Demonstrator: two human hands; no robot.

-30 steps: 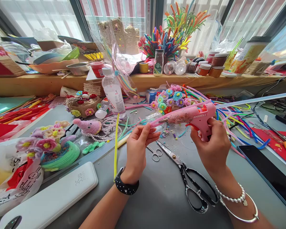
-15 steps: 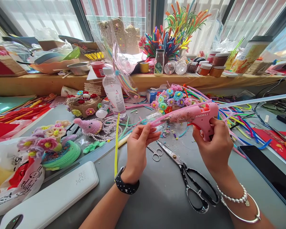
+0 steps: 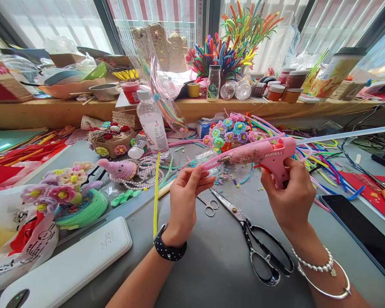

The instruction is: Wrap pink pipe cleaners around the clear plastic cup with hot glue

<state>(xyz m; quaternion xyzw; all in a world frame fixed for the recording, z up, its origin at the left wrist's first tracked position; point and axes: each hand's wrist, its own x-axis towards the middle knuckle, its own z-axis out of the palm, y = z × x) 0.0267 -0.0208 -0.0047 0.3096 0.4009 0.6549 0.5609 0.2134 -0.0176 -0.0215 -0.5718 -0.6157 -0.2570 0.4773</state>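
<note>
My left hand (image 3: 185, 201) pinches one end of a pink pipe cleaner (image 3: 213, 161) between thumb and fingertips. From there the fuzzy stem slants up to the right, along the far side of a pink hot glue gun (image 3: 274, 157). My right hand (image 3: 290, 194) is wrapped round the gun's handle, fingers by the red trigger. The metal nozzle points left, close to the pipe cleaner just beyond my left fingertips; whether they touch I cannot tell. A long translucent glue stick (image 3: 346, 134) sticks out of the gun's back.
Below my hands lie large black-handled scissors (image 3: 244, 222) and small scissors (image 3: 210, 206). A phone (image 3: 356, 231) is at right, a white power bank (image 3: 73, 261) at left. Behind stand a plastic bottle (image 3: 151, 126), a flower basket (image 3: 232, 132) and scattered pipe cleaners. A yellow pipe cleaner (image 3: 156, 192) rises beside my left wrist.
The glue gun and my right hand have shifted very slightly to the right. The left hand keeps its pinch on the pipe cleaner, and the view has moved a little.
</note>
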